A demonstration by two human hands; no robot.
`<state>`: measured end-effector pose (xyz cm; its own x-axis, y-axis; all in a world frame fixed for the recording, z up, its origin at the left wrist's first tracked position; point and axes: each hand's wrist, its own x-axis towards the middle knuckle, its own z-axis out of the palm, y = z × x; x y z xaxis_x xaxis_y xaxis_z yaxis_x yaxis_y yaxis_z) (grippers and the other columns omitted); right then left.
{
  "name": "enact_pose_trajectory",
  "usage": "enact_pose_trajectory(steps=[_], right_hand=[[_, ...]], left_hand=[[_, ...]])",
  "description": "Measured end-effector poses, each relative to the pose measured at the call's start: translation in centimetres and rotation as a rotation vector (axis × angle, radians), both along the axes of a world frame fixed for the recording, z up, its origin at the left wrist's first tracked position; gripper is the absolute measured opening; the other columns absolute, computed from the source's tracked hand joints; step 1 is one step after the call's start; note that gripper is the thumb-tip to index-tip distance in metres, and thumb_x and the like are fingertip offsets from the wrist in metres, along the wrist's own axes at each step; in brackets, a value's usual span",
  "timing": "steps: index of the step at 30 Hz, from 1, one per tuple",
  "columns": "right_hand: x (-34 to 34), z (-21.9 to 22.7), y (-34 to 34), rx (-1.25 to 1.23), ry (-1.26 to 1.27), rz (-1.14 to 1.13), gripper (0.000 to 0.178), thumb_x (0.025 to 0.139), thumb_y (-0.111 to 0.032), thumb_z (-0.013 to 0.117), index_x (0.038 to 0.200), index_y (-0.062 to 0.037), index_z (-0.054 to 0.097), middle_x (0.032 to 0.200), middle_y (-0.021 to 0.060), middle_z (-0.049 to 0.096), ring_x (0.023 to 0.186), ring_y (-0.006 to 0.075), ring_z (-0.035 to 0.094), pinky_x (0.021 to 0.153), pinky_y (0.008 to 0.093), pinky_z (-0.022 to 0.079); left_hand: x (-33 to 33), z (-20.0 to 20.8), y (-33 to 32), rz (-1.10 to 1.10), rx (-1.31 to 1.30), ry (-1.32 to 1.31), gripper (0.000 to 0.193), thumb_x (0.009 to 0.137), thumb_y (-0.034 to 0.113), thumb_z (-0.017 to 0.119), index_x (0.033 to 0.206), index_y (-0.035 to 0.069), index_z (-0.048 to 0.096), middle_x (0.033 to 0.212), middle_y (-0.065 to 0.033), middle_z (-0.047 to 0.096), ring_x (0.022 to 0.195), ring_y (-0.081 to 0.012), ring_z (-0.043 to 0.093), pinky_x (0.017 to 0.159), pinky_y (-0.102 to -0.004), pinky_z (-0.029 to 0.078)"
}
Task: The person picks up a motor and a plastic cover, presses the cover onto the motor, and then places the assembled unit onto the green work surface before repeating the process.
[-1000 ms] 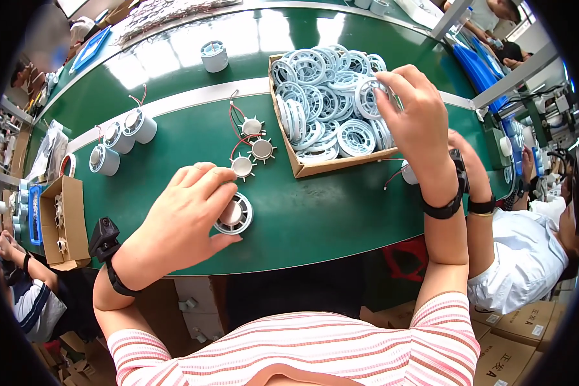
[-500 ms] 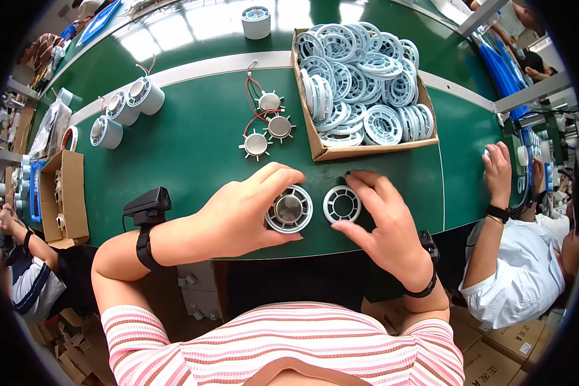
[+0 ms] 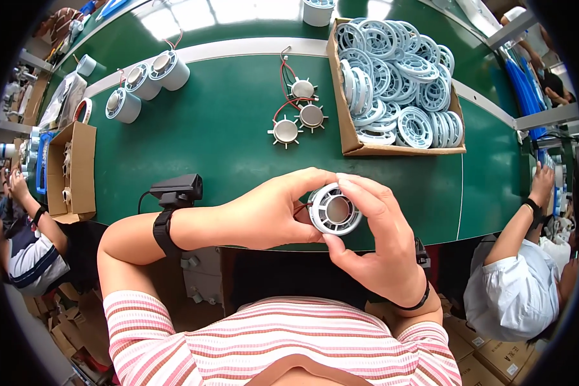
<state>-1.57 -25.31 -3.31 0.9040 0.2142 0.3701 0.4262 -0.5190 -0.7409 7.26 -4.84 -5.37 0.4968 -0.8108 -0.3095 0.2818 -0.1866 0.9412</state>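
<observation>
Both my hands meet at a round motor unit with a silver disc (image 3: pixel 338 209) in its middle. From the left, my left hand (image 3: pixel 267 207) grips its housing, with fingers curled around the side. My right hand (image 3: pixel 385 241) closes on the opposite side and holds a pale spoked ring (image 3: pixel 334 231) over the housing's open face, around the disc. Red wire shows between my left fingers. How firmly the ring sits on the housing cannot be seen. Farther off lie several spoked silver motors (image 3: pixel 285 132), with red wires joined to a small connector.
A cardboard box (image 3: pixel 399 151) piled with pale blue rings (image 3: pixel 415 127) stands at the back right. Wired cylindrical housings (image 3: pixel 170 71) stand at the back left, another housing (image 3: pixel 318 11) beyond the white strip. A cardboard box (image 3: pixel 80 174) sits at left. Co-workers' arms (image 3: pixel 521 225) flank the green table.
My hands have come together; the ring in my right hand has moved left onto the housing in my left hand. The whole view has shifted slightly.
</observation>
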Motion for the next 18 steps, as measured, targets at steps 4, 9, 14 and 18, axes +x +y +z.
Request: enact_pose_trajectory(steps=[4,9,14,18], right_hand=[[0.07,0.19,0.2,-0.036,-0.003,0.006,0.071,0.072,0.004,0.084,0.138,-0.0009,0.058,0.133,0.0185,0.065,0.121,0.0334,0.065,0.102,0.0409,0.054],[0.01,-0.06,0.13,-0.013,0.017,-0.006,0.07,0.072,0.003,0.085,0.136,-0.0011,0.058,0.132,0.0177,0.067,0.12,0.033,0.065,0.101,0.0403,0.054],[-0.08,-0.29,0.04,-0.032,0.0,-0.027,0.071,0.071,0.002,0.087,0.136,-0.0019,0.058,0.129,0.0175,0.068,0.118,0.033,0.066,0.1,0.0401,0.055],[-0.17,-0.34,-0.05,-0.024,0.002,-0.039,0.071,0.071,0.0,0.089,0.135,-0.0027,0.059,0.128,0.0167,0.069,0.116,0.0331,0.067,0.1,0.0412,0.055]], left_hand=[[0.0,-0.61,0.06,-0.006,-0.024,-0.071,0.07,0.086,0.007,0.083,0.148,0.007,0.052,0.134,-0.0087,0.059,0.114,-0.0158,0.064,0.092,-0.0301,0.057],[0.03,-0.96,0.09,-0.012,-0.08,-0.08,0.066,0.087,0.006,0.082,0.147,0.008,0.055,0.135,-0.0092,0.058,0.119,-0.0166,0.063,0.096,-0.0309,0.056],[0.35,-0.1,0.0,-0.056,-0.051,-0.138,0.067,0.088,0.003,0.082,0.148,0.005,0.052,0.139,-0.0065,0.056,0.126,-0.0152,0.059,0.103,-0.032,0.055],[0.34,-0.27,-0.03,-0.065,-0.058,-0.156,0.065,0.089,0.004,0.081,0.148,0.004,0.052,0.142,-0.0077,0.056,0.126,-0.0156,0.059,0.104,-0.0328,0.055]])
